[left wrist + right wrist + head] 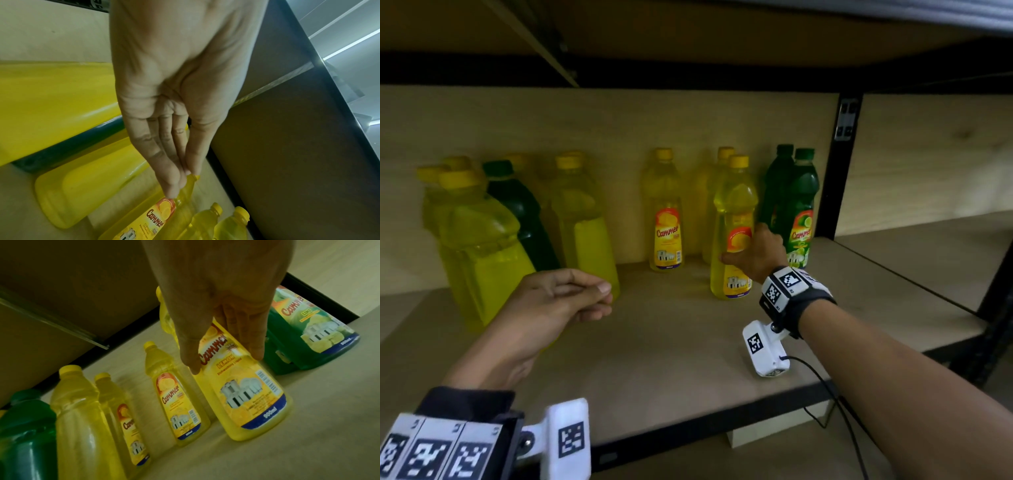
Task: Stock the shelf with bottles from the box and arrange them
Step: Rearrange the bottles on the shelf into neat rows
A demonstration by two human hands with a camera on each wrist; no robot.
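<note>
On the wooden shelf (681, 346) stand several yellow and green dish-soap bottles. My right hand (741, 242) grips a yellow lemon bottle (732, 205) at its label, thumb on the left side and fingers on the right; in the right wrist view the same bottle (248, 394) stands on the board under my right hand (225, 362). Two green lime bottles (803, 202) stand just to its right. My left hand (602, 296) hovers loosely curled and holds nothing, in front of a yellow bottle (585, 226); its fingers (164, 162) lie together.
A lone yellow bottle (666, 222) stands at the back middle. At the left a cluster of yellow bottles (479, 246) surrounds one green bottle (520, 205). A black upright post (839, 178) bounds the bay on the right; the upper shelf (688, 34) hangs low overhead.
</note>
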